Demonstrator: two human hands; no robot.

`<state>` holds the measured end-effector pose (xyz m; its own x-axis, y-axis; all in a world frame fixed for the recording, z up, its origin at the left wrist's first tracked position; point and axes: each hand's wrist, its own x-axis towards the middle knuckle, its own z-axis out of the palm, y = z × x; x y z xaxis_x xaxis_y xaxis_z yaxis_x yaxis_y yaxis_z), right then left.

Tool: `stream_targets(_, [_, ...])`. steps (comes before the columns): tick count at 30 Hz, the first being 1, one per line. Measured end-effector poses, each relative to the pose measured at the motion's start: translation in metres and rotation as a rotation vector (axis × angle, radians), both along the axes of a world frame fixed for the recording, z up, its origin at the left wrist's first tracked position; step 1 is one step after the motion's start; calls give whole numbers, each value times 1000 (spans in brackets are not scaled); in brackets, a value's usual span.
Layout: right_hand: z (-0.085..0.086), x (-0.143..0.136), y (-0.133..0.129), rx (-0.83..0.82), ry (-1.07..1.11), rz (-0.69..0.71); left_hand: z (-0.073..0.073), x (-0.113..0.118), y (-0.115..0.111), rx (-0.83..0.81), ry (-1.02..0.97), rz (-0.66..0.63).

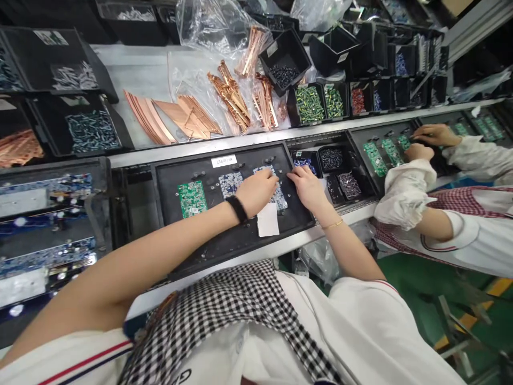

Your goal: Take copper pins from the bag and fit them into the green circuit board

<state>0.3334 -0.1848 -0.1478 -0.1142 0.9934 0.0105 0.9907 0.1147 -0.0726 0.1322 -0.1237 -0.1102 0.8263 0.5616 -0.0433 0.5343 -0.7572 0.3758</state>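
My left hand (pixel 257 192), with a black band on its wrist, rests over the third circuit board (pixel 279 193) in a black tray (pixel 224 238). Its fingers are bent together at the board's upper part; anything between them is too small to see. My right hand (pixel 308 184) is just right of that board, by the tray's right edge, with its fingertips pinched on something hidden. A second blue-white board (pixel 229 183) lies left of my left hand, and a green board (pixel 192 198) lies farther left. A white paper piece (pixel 267 220) covers the third board's lower end.
Small bins of parts (pixel 332 159) stand right of the tray. Behind are copper strips (pixel 230 96), plastic bags and black bins of green-yellow parts (pixel 309 104). Finished-looking long boards (pixel 44 195) lie at left. A co-worker's hands (pixel 436 135) work over green boards at right.
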Motion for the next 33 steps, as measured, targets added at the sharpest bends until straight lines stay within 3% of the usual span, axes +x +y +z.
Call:
stream_targets(2, [2,-1,-1,-16,-44,6,-13,33,1,16,35,6])
stream_targets(5, [5,-2,1,-26,-135,33,-24,55,-7,1,30,27])
stream_targets(14, [9,6,8,-24,-239,223,-28,57,-14,-220,-192,162])
stream_targets(18, [9,8,10,-28,-240,242,-21,36,-12,-445,-367,262])
stream_targets(23, [2,19,15,-25,-176,220,-9,-20,-26,-1424,-840,626])
stream_targets(26, [9,14,16,-19,1,152,-9,-56,-43,-1597,-918,722])
stream_targets(29, [29,-25,3,-27,341,116,-11,-81,-58,-1707,-999,814])
stream_targets(33, [53,-111,-26,-121,836,260,-6,-99,-71,-1843,-1164,907])
